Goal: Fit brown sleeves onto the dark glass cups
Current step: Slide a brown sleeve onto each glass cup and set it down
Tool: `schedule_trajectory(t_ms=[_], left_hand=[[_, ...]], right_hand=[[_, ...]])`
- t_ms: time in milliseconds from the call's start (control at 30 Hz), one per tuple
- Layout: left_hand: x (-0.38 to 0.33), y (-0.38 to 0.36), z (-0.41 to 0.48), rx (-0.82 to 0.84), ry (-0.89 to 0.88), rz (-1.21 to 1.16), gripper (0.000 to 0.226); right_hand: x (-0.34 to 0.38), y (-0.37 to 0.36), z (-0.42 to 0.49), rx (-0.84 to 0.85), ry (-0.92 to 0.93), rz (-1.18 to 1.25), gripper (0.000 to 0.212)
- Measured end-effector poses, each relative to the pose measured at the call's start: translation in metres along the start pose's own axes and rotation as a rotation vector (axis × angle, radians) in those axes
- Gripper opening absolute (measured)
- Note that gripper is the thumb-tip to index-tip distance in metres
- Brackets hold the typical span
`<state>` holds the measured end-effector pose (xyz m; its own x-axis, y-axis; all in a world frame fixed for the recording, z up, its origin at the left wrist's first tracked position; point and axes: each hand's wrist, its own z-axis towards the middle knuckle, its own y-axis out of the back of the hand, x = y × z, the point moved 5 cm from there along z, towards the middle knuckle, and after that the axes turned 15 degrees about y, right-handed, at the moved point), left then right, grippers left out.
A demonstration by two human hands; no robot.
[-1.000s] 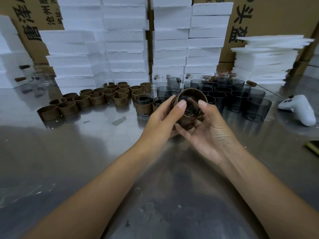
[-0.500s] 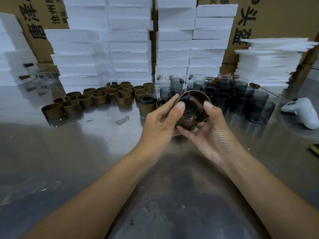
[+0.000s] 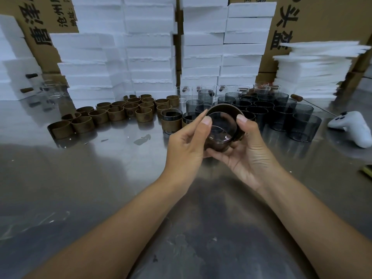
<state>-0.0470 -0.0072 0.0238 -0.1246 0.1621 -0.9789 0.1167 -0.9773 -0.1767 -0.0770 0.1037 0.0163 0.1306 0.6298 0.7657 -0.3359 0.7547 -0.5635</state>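
Note:
A dark glass cup (image 3: 220,129) with a brown sleeve (image 3: 225,109) around it is held tilted above the metal table, its mouth toward me. My left hand (image 3: 187,146) grips it from the left, thumb on the rim. My right hand (image 3: 247,150) grips it from the right, thumb on the sleeve's edge and fingers under the base. Several loose brown sleeves (image 3: 116,113) lie at the back left. Bare dark cups (image 3: 281,115) stand grouped at the back right. Two sleeved cups (image 3: 171,121) stand just behind my left hand.
The steel table (image 3: 100,178) carries stacks of white foam boxes (image 3: 149,47) along the back, with cardboard cartons behind. A pile of white foam sheets (image 3: 314,71) sits at the right. A white game controller (image 3: 354,127) lies at the right edge. Clear glasses (image 3: 201,91) stand behind the dark cups.
The cup and both hands have stayed in much the same place. The cup has tipped a little further toward me, showing more of its inside.

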Motion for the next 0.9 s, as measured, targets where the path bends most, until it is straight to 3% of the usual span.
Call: schedule_trajectory(t_ms=[100, 200, 367, 467, 600, 767, 900], left_hand=[[0.003, 0.002, 0.003, -0.01, -0.003, -0.017, 0.035], [0.004, 0.004, 0.005, -0.005, 0.017, -0.038, 0.03], [0.002, 0.007, 0.008, 0.015, 0.048, -0.033, 0.036], [0.005, 0.007, 0.01, 0.071, 0.138, -0.092, 0.061], [0.003, 0.008, 0.015, 0.262, 0.208, -0.158, 0.053], [0.007, 0.017, 0.021, 0.37, 0.222, -0.109, 0.083], [0.011, 0.017, 0.022, 0.415, 0.214, -0.12, 0.06]], right_hand=[[0.0, 0.0, 0.001, -0.025, 0.013, -0.009, 0.038], [-0.001, -0.001, 0.001, -0.034, -0.001, 0.016, 0.036], [-0.002, -0.004, -0.001, -0.064, -0.036, 0.072, 0.062], [-0.001, -0.003, 0.0, -0.072, -0.044, 0.039, 0.074], [0.001, -0.002, -0.001, -0.021, -0.042, -0.089, 0.069], [0.002, -0.003, -0.002, -0.007, -0.034, -0.096, 0.052], [0.001, -0.003, -0.003, -0.026, -0.064, -0.038, 0.048]])
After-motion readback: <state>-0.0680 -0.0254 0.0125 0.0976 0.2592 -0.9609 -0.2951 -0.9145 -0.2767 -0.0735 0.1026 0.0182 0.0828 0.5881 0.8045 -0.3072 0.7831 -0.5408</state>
